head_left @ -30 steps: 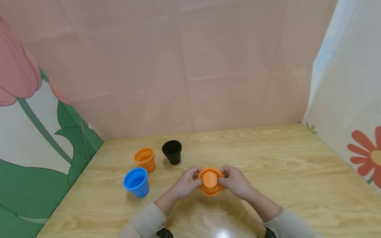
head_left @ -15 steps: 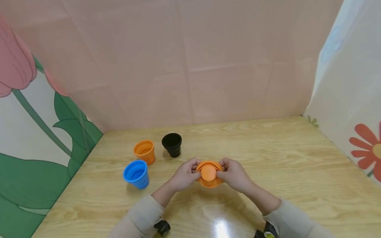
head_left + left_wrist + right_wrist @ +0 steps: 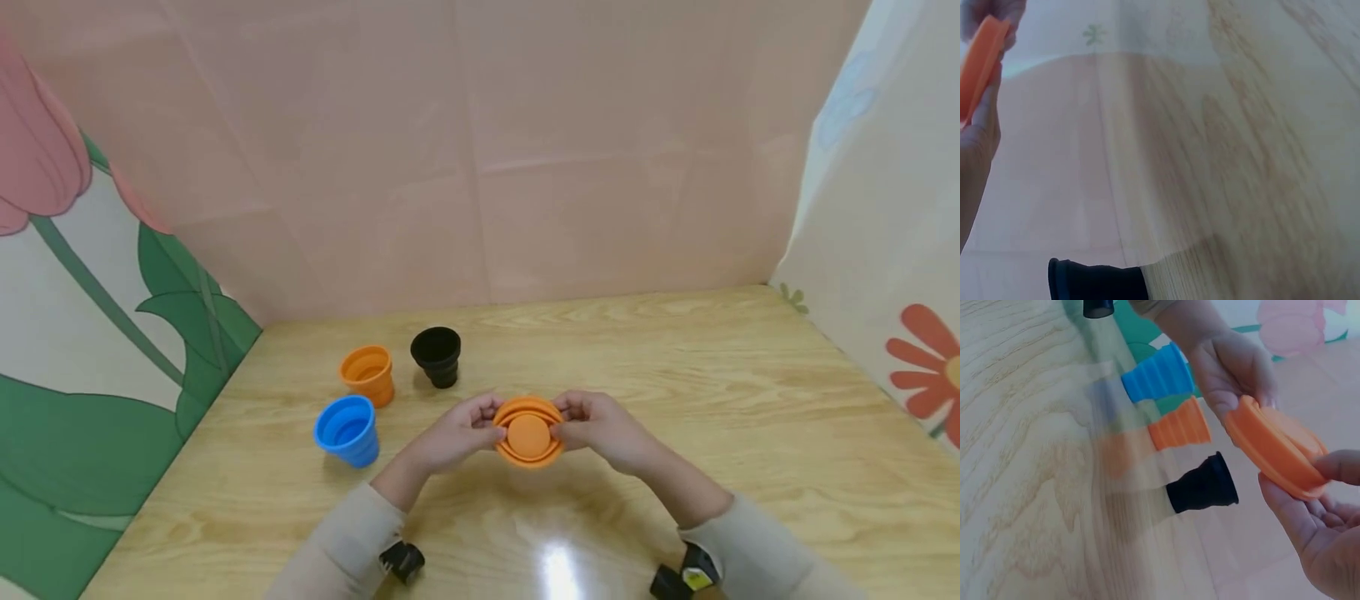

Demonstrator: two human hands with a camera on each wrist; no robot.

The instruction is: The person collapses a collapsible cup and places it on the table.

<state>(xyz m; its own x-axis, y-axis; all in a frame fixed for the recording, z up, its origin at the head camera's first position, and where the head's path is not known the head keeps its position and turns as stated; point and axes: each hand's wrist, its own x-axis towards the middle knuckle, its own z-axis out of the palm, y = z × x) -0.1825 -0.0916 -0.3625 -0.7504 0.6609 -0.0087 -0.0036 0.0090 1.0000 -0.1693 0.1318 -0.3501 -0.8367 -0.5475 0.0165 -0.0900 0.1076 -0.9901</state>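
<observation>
Between both hands is an orange collapsible cup [image 3: 528,437], folded down to a thick disc with its round base facing the head camera. My left hand [image 3: 459,435] pinches its left edge, thumb on the near face and fingers behind. The right hand [image 3: 609,432] grips the opposite edge the same way. Seen from the right wrist, the folded cup [image 3: 1279,447] is tilted above the wooden table, its base bulging slightly from the outer rings. The left wrist view catches only the cup's orange edge [image 3: 982,62] at its upper left.
To the left on the wooden table [image 3: 735,417] stand three unfolded cups: a blue cup [image 3: 348,433], an orange cup [image 3: 367,377] and a black cup [image 3: 437,358]. A pink backdrop [image 3: 480,167] rises behind the table, with flower-printed sheets at both sides.
The folded cup has been turned so its base and rings look more centred and even. Both hands keep their grip. The head view has shifted slightly; the standing cups stay in place.
</observation>
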